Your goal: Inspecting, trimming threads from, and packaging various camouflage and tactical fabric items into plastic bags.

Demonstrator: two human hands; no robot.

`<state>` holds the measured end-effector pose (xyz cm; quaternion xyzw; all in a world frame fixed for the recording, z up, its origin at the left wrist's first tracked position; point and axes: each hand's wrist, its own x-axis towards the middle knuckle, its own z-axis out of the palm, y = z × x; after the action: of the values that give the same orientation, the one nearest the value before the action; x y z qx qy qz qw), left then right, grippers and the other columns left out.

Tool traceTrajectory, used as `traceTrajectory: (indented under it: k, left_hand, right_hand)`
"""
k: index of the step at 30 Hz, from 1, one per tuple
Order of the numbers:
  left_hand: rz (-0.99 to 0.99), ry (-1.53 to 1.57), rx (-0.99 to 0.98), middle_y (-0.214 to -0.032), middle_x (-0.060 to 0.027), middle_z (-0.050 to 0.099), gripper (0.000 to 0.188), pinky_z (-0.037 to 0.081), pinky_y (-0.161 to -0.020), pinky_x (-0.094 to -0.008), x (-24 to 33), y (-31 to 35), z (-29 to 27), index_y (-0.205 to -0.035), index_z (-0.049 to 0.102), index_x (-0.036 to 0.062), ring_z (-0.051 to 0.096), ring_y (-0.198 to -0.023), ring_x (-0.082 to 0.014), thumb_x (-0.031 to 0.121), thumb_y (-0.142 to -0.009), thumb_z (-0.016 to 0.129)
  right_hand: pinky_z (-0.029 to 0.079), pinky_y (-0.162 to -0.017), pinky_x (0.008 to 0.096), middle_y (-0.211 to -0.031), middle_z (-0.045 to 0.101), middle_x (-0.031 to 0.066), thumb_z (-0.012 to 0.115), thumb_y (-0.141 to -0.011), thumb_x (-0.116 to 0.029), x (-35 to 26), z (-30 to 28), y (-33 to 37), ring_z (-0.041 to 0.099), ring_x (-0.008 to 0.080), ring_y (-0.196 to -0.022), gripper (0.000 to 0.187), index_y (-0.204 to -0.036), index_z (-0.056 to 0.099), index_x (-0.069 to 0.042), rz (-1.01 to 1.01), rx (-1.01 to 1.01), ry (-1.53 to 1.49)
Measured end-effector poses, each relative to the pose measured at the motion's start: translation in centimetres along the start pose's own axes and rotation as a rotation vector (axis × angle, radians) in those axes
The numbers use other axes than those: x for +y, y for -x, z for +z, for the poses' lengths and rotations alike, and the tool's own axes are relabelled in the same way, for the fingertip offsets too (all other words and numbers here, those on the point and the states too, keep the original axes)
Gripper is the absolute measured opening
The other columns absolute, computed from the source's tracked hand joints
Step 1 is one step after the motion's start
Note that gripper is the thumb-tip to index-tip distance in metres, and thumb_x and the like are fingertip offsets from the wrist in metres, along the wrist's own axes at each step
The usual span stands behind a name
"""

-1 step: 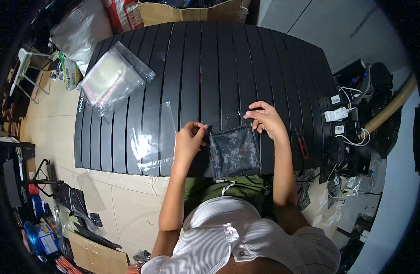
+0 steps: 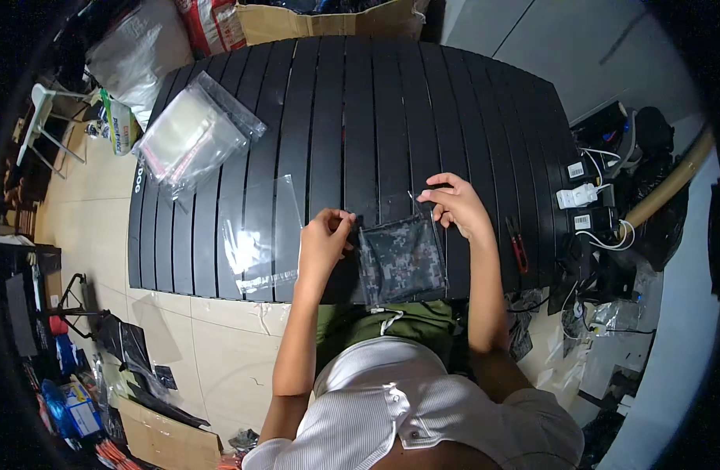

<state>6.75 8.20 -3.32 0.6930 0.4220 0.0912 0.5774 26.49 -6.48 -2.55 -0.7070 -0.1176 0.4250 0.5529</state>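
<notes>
A folded camouflage cloth item (image 2: 404, 262) in grey and black lies inside a clear plastic bag (image 2: 387, 210) at the table's near edge. At the bag's upper left corner, my left hand (image 2: 322, 239) pinches the plastic between thumb and forefinger. My right hand (image 2: 459, 207) is at the upper right corner, its thumb on the thin clear plastic edge and its forefinger raised slightly above. Left of my left hand, a flat clear plastic bag (image 2: 258, 243) catches the light.
A stack of clear bags (image 2: 191, 137) lies at the table's far left. Red-handled pliers or cutters (image 2: 518, 247) rest right of my right forearm. White plugs and cables (image 2: 577, 196) sit at the right edge. A cardboard box (image 2: 328, 25) stands beyond the black slatted table (image 2: 360, 102).
</notes>
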Motion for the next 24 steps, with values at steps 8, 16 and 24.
traceTrajectory:
  k: [8,16,24]
  left_hand:
    - [-0.002,0.007,0.026,-0.072,-0.0051,0.064,0.024,0.043,-0.043,-0.0215,0.2,-0.5,0.2,-0.09,0.063,-0.0005,0.057,-0.052,-0.009,0.022,-0.086,0.059]
    - [0.015,0.029,0.07,-0.07,-0.003,0.062,0.019,0.039,-0.041,-0.0208,0.1,-0.9,0.4,-0.088,0.064,0.0005,0.054,-0.048,-0.0075,0.018,-0.087,0.056]
    - [-0.05,0.329,-0.039,-0.071,-0.0038,0.06,0.019,0.048,-0.047,-0.0206,0.4,-2.2,0.4,-0.09,0.061,-0.0014,0.062,-0.057,-0.0115,0.017,-0.088,0.056]
  right_hand:
    - [0.041,-0.035,0.0183,-0.083,0.063,0.0134,0.064,-0.077,-0.005,-0.1,0.3,-0.7,0.054,0.0087,-0.048,0.034,-0.106,0.049,0.004,0.0,0.007,-0.056]
    - [0.043,-0.038,0.0196,-0.078,0.061,0.0093,0.064,-0.075,-0.002,0.5,0.4,-1.3,0.056,0.0102,-0.05,0.029,-0.102,0.053,0.004,-0.074,0.055,-0.027]
    - [0.052,-0.047,0.0232,-0.081,0.06,0.0104,0.059,-0.08,-0.002,-0.2,-0.5,-0.4,0.064,0.0177,-0.061,0.024,-0.102,0.053,0.002,-0.11,0.079,-0.028]
